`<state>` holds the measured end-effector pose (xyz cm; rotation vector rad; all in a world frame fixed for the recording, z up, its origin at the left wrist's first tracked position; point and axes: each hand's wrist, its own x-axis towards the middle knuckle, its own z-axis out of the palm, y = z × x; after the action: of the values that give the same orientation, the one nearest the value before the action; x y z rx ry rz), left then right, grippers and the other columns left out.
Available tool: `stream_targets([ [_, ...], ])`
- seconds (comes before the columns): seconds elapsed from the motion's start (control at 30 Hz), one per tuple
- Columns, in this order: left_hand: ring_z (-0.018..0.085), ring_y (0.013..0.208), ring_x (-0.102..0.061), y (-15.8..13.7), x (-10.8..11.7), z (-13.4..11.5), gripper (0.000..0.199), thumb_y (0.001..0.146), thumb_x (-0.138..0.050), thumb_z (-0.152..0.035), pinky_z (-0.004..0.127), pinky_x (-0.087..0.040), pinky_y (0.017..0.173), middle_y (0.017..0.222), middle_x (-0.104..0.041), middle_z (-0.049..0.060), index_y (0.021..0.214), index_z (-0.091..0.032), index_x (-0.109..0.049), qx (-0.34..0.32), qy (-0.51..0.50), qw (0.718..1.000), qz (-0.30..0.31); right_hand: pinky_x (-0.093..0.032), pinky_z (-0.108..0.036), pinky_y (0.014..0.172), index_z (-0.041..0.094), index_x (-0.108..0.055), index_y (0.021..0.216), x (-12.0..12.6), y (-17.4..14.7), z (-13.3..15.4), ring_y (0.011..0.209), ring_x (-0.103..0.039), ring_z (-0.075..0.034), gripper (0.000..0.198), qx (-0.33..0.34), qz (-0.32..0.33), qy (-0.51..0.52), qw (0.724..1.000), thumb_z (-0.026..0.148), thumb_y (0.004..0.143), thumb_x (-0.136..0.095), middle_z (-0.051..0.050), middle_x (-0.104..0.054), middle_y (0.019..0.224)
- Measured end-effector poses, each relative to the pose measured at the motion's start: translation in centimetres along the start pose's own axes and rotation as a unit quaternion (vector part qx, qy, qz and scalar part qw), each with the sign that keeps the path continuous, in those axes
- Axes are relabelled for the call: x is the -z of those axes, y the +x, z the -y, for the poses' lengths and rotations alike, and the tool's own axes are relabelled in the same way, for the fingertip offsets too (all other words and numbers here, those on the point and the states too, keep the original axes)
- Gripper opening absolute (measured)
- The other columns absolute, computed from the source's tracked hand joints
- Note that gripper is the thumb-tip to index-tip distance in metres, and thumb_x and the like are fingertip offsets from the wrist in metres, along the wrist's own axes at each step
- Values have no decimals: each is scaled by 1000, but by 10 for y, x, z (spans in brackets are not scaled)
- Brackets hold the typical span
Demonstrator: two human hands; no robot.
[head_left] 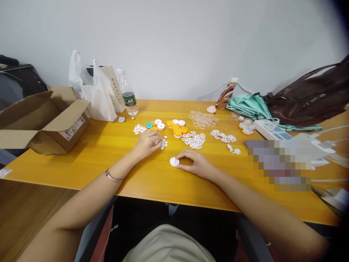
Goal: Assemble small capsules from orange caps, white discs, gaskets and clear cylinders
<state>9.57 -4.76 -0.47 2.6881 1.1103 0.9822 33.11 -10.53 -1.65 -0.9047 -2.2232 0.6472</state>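
My right hand (195,164) pinches the rim of a round white plastic disc part (173,162) between thumb and fingers, low over the table's middle. A small raised bit shows at its centre. My left hand (147,144) is at a little pile of small white discs (164,144), its fingers curled and drawn together. Whatever sits between those fingertips is too small to make out. Just beyond it lie small white pegged pieces (139,128) and round white, orange and teal cases (160,126). More orange and white cases (177,128) lie to their right.
White openwork pieces (194,140) and clear rings (204,119) spread over the wooden table (141,182). A cardboard box (62,134), white bag (100,102) and water bottle (128,96) stand left. Right are a coffee bottle (226,95), power strip (272,131) and brown bag (305,98).
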Motion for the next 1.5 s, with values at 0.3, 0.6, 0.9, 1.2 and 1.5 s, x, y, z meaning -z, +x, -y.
stream_targets([
  [0.3,14,87,-57,-8,0,-40,11,81,-59,-24,31,-43,85,91,-62,6,80,-16,-66,6,-256,958,131,-49,-31,78,19,-63,91,0,0,-2,84,-63,-18,17,11,11,1,1000,28,77,-64,-6,-68,89],
  [0.6,14,85,-57,-12,-12,-37,12,80,-62,-26,31,-44,84,88,-61,5,79,-16,-67,55,-263,950,157,-49,-31,78,20,-62,93,-2,-1,-3,85,-63,-18,20,-2,5,0,1000,28,75,-66,-5,-67,90],
  [0.9,15,85,-55,-13,-16,-40,12,78,-62,-26,31,-44,81,87,-60,5,74,-15,-66,64,-230,958,157,-49,-30,77,20,-60,92,-3,0,-2,83,-62,-17,18,17,8,3,1000,26,76,-65,-5,-66,89],
  [1.2,16,87,-54,-14,-16,-40,13,77,-64,-28,32,-43,83,89,-60,5,73,-16,-64,74,-209,965,142,-48,-29,76,20,-61,92,-3,0,0,82,-62,-17,16,18,11,4,1000,26,77,-63,-5,-67,88],
  [1.5,16,91,-54,-11,-10,-43,15,79,-62,-30,32,-40,87,90,-60,5,75,-16,-65,78,-195,967,141,-48,-30,78,19,-61,95,-3,0,0,85,-62,-17,18,12,12,-2,1000,25,78,-63,-5,-66,90],
])
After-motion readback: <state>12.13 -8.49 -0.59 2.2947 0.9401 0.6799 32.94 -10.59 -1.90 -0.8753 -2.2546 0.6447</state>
